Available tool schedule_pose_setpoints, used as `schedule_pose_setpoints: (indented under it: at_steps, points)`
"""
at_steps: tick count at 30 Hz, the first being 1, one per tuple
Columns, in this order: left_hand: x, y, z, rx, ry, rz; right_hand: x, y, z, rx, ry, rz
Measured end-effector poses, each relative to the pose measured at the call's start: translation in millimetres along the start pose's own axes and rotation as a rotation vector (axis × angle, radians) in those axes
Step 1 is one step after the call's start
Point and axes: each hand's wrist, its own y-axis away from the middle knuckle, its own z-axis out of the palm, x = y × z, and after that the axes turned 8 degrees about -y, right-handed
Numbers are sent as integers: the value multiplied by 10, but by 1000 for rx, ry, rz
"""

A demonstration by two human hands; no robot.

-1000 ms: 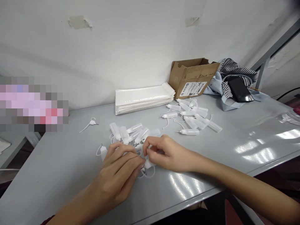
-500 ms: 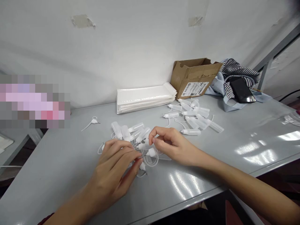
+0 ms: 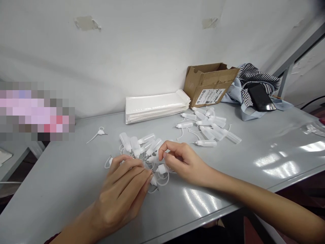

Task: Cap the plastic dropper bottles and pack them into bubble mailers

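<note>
Head view: the right hand (image 3: 184, 162) pinched a bottle (image 3: 154, 159) between thumb and forefinger at the near side of a pile (image 3: 138, 144). The left hand (image 3: 122, 195) lay curled over the pile's near edge, its grip unclear. Bare table (image 3: 63, 183) stretched left, its near edge close below both wrists.

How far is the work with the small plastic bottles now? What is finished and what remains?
Probably done: the farther needle-tip bottles lie apart, near the cardboard box. In hand: the right hand pinches a small white piece at the nearer pile, and the left hand rests on that pile. Left: the nearer pile and one loose cap. Which group is finished is only a guess.
</note>
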Motion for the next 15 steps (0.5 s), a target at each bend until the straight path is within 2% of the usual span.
schedule_pose_setpoints:
  at_steps: [11,15]
  points:
    - [-11,67,-3,-64,-45,72,12,6,17,-9,58,-64]
    - [-43,48,1,-93,-70,82,-22,-3,-19,-73,140,-83]
